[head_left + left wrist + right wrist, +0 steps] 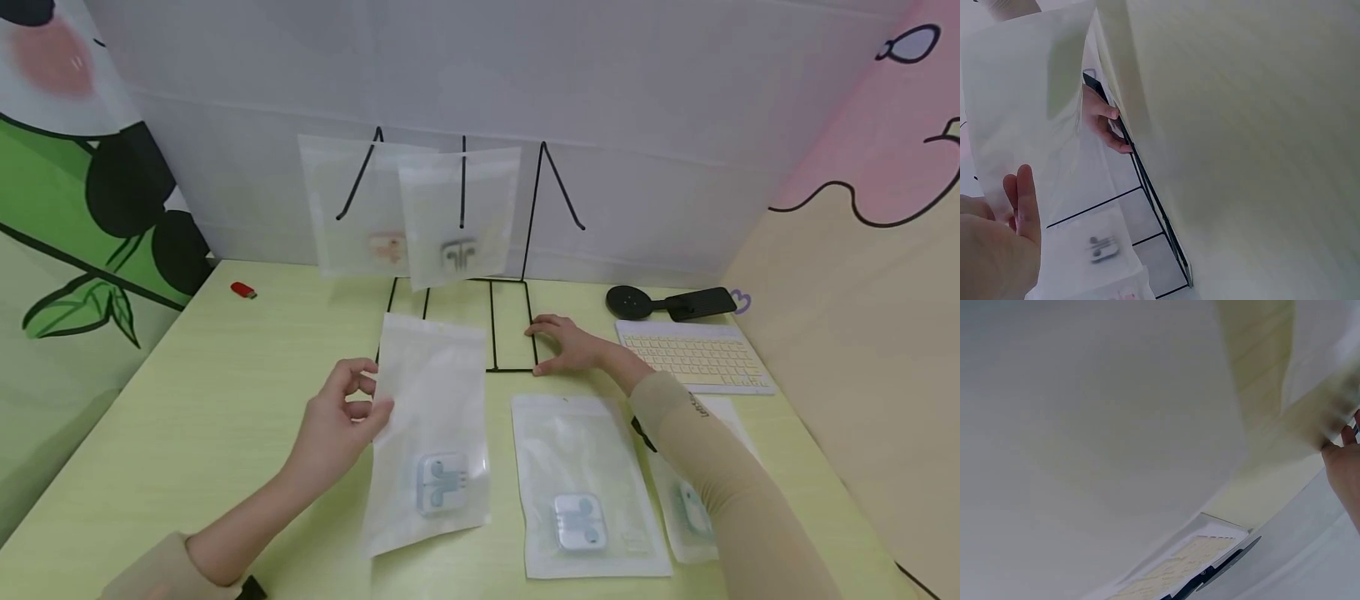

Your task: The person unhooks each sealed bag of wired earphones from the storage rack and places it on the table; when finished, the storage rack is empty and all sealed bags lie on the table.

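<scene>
My left hand (333, 421) pinches the left edge of a translucent zip bag (431, 383), raised and tilted over the table. Inside its lower part shows a white case of wired earphones (442, 483). My right hand (572, 346) grips the right side of a black wire rack's base (492, 329) with thumb and fingertips. Two similar bags hang on the rack: one bag (330, 192) at the left hook with a pinkish item, another bag (431, 200) at the middle hook with dark-looking earphones. No bag hangs at the right hook (562, 183).
Another earphone bag (570, 450) lies at front right, and a further bag (678, 525) is partly under the right sleeve. A white keyboard (686, 354) and a black round-ended stand (667, 303) sit at the right. Far left lies a red USB stick (243, 290).
</scene>
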Demonstrator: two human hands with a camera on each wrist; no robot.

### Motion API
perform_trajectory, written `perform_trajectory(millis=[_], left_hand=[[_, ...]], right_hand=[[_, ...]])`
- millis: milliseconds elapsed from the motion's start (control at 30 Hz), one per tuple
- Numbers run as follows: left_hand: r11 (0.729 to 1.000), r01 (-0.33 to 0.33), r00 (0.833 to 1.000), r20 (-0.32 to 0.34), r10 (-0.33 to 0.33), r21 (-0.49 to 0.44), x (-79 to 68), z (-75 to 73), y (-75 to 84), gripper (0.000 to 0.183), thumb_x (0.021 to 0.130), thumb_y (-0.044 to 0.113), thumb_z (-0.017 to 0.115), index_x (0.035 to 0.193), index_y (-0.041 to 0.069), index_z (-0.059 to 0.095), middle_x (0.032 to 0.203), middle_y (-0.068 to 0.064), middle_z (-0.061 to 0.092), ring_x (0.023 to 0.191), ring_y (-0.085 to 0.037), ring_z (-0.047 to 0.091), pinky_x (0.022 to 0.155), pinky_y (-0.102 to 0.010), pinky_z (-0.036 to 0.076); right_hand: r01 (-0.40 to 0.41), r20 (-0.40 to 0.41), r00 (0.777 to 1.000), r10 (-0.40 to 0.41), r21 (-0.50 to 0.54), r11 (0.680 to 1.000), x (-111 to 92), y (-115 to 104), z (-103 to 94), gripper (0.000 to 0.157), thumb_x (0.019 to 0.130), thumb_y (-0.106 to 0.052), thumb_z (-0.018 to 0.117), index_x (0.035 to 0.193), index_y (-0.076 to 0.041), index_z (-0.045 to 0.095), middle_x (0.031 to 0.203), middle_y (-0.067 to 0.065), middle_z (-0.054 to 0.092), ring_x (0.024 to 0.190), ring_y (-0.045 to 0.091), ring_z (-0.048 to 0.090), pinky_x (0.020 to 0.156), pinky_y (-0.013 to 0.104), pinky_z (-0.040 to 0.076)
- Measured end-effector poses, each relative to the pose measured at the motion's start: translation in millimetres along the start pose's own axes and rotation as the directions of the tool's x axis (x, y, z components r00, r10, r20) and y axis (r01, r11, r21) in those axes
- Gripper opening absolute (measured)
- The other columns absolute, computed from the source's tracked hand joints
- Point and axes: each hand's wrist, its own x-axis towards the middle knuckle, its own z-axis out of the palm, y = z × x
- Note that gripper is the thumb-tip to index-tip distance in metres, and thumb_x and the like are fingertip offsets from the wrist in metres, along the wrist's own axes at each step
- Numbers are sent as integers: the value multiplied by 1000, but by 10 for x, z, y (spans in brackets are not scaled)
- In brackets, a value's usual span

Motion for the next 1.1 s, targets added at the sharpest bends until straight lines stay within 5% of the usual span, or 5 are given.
perform_trajectory(millis=[167,367,667,833,1100], left_hand=[[998,2,999,38,-5,66,20,-4,-32,71,84,3,69,140,27,33,94,-10,53,62,-10,62,55,-24,53],[984,27,984,172,-57,174,36,-6,-82,56,83,7,72,132,19,49,97,-9,53,54,-11,58,50,-26,52],[971,107,913,367,-181,213,101,-19,-250,48,82,7,71,127,5,57,68,-4,61,51,-16,62,47,-26,50],[972,146,861,461,-216,183,162,-36,-329,50,82,6,71,130,2,55,93,-11,58,52,-18,62,52,-31,54],[952,6,821,543,-179,306,204,-63,-459,58,76,16,78,129,2,56,67,1,53,56,-10,50,53,-22,44]], right_hand=[[-3,-2,1000,3,0,1000,-1,-2,-1,76,78,-44,75,141,-18,41,154,14,20,142,36,12,113,56,15],[-6,2,1000,6,-4,1000,9,6,1,75,79,-43,75,141,-17,42,154,14,20,142,36,12,113,55,14],[-10,4,1000,10,-8,1000,-2,-20,-12,76,78,-42,75,141,-16,41,154,15,20,141,37,13,113,55,14],[-11,4,1000,11,-3,1000,-7,-24,-15,76,78,-42,75,141,-16,42,153,14,21,141,37,13,114,55,14],[-4,4,1000,4,13,1000,-7,-19,-10,75,78,-42,75,140,-16,42,154,14,20,141,36,12,113,55,14]])
